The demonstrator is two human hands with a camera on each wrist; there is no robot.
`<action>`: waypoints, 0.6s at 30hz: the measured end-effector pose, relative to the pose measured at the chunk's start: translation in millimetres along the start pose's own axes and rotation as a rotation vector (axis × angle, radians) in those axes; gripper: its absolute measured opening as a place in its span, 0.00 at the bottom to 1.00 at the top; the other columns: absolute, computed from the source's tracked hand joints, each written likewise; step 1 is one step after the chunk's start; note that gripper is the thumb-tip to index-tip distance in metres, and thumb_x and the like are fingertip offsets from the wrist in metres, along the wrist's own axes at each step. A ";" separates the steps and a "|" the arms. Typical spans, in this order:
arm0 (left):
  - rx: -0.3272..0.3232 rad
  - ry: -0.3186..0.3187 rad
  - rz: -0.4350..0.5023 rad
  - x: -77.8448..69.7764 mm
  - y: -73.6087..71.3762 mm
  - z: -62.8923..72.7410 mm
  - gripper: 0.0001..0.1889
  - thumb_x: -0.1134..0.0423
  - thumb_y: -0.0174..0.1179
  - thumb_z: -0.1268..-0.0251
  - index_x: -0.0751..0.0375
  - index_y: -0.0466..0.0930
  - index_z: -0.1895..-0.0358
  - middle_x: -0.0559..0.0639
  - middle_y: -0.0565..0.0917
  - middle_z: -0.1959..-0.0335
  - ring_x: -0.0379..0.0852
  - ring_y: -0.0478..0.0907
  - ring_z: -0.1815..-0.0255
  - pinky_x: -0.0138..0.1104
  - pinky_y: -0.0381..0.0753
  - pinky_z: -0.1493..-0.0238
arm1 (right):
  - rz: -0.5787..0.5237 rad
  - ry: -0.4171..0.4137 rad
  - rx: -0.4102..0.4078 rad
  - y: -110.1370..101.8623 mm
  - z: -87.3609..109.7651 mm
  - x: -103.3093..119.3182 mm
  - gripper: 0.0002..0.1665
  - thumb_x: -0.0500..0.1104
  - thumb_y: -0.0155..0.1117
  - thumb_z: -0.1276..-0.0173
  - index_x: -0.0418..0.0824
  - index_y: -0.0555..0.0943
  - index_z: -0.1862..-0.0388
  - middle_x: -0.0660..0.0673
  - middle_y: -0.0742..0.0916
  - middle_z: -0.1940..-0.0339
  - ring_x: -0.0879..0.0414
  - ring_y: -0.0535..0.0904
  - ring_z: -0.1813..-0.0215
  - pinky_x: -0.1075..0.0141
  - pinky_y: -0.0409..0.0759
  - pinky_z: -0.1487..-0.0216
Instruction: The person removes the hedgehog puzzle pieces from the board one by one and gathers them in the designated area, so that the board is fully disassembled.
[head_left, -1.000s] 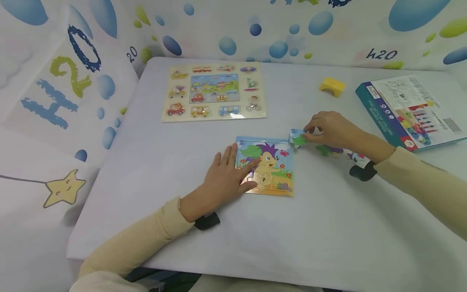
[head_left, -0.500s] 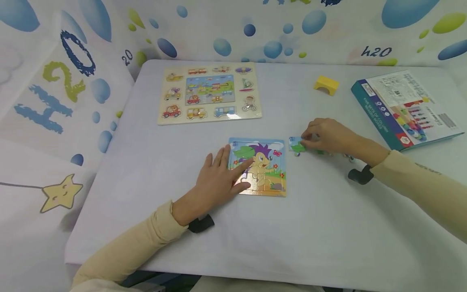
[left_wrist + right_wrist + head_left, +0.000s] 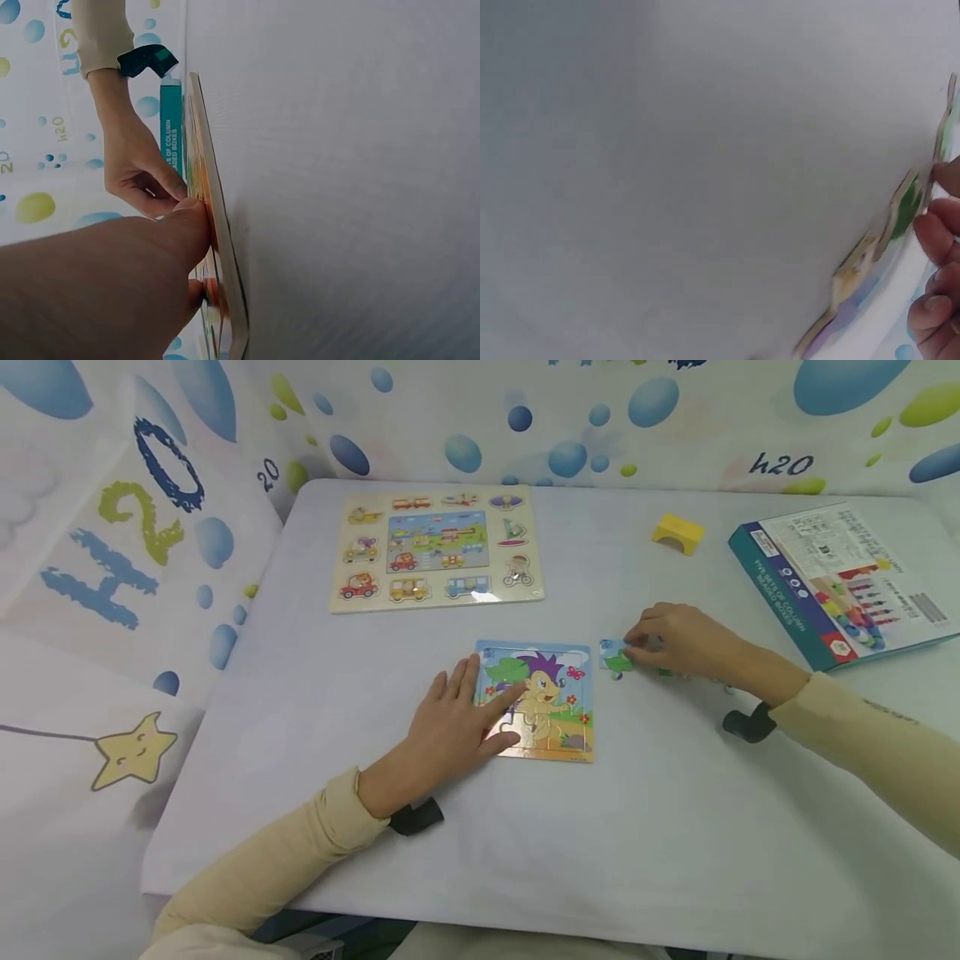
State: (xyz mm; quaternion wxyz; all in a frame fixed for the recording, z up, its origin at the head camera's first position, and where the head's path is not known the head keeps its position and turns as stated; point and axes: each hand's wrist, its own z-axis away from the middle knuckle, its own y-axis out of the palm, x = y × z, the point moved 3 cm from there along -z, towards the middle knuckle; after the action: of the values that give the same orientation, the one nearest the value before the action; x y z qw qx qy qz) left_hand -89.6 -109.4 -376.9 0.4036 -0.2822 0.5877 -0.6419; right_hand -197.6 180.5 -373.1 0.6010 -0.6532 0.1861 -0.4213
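My left hand (image 3: 446,727) rests with its fingers spread on the left part of a jigsaw puzzle board (image 3: 573,752). The board shows a yellow hedgehog with purple spines. To its right, my right hand (image 3: 678,639) pinches a puzzle piece (image 3: 613,658) with blue sky and a green leaf, low at the table and apart from the board. Beneath and beside that hand lie several loose pieces, mostly hidden in the head view. In the right wrist view a green piece (image 3: 906,210) and a yellowish piece (image 3: 853,274) show edge-on near the fingertips.
Toward the back left lies a wooden vehicle puzzle (image 3: 438,597). A yellow arch block (image 3: 678,533) sits at the back. The teal-edged box (image 3: 847,581) lies at the right, beyond the right forearm. A patterned cloth (image 3: 465,418) hangs behind the table.
The right hand has drawn the leaf piece away from the board's upper right corner, rightward and slightly nearer to me. The left hand stays on the board.
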 end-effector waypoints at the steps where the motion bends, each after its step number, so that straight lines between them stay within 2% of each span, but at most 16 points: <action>1: 0.002 0.016 0.006 -0.1 0.3 -0.6 0.33 0.38 0.47 0.28 0.42 0.59 0.24 0.71 0.52 0.24 0.65 0.50 0.22 0.56 0.54 0.26 | 0.006 0.000 -0.003 -0.1 0.0 1.8 0.14 0.40 0.72 0.39 0.36 0.87 0.55 0.46 0.86 0.65 0.54 0.78 0.61 0.60 0.82 0.56; 4: 0.010 0.088 0.035 -0.6 1.7 -3.0 0.32 0.42 0.47 0.26 0.48 0.58 0.24 0.66 0.48 0.22 0.61 0.45 0.20 0.51 0.49 0.23 | 0.020 -0.022 -0.027 1.6 -0.1 10.3 0.13 0.39 0.72 0.40 0.36 0.87 0.56 0.46 0.86 0.66 0.54 0.77 0.62 0.61 0.82 0.58; 6: 0.011 0.164 0.064 -1.4 2.6 -4.7 0.30 0.46 0.47 0.24 0.51 0.59 0.24 0.64 0.49 0.21 0.59 0.44 0.20 0.49 0.47 0.23 | 0.026 -0.061 -0.046 5.1 -0.2 18.8 0.13 0.40 0.73 0.40 0.36 0.87 0.57 0.46 0.85 0.67 0.55 0.77 0.63 0.61 0.82 0.59; 10: 0.002 0.325 0.091 -2.5 4.2 -7.4 0.26 0.54 0.47 0.23 0.52 0.61 0.25 0.62 0.53 0.22 0.58 0.48 0.21 0.48 0.51 0.23 | 0.013 -0.163 -0.059 13.1 0.5 39.9 0.13 0.42 0.72 0.40 0.37 0.87 0.57 0.48 0.84 0.68 0.57 0.76 0.64 0.62 0.82 0.61; 12: -0.006 0.385 0.087 -2.5 4.3 -8.0 0.25 0.56 0.47 0.23 0.52 0.63 0.26 0.62 0.56 0.23 0.58 0.50 0.21 0.48 0.53 0.24 | 0.012 -0.199 -0.051 17.5 0.8 49.4 0.15 0.44 0.72 0.39 0.38 0.87 0.56 0.48 0.84 0.67 0.57 0.76 0.64 0.63 0.81 0.62; 15: 0.018 0.422 0.084 -2.1 5.3 -8.4 0.24 0.56 0.46 0.22 0.50 0.63 0.26 0.62 0.55 0.23 0.60 0.49 0.21 0.48 0.52 0.24 | 0.008 -0.215 -0.024 22.4 1.8 58.8 0.19 0.47 0.73 0.40 0.38 0.87 0.53 0.47 0.83 0.65 0.57 0.75 0.63 0.64 0.81 0.61; 18: 0.080 0.413 0.107 -3.7 6.5 -7.9 0.25 0.53 0.44 0.21 0.45 0.62 0.25 0.63 0.50 0.21 0.60 0.45 0.20 0.51 0.48 0.23 | 0.011 -0.194 0.012 25.9 3.5 63.0 0.23 0.49 0.73 0.40 0.39 0.86 0.49 0.46 0.83 0.62 0.56 0.75 0.62 0.63 0.81 0.59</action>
State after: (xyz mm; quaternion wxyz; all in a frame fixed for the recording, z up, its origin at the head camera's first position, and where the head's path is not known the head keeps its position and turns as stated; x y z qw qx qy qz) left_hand -93.0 -102.1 -384.1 0.3187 -0.0970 0.6462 -0.6866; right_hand -151.8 130.1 -376.6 0.6225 -0.6861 0.1281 -0.3540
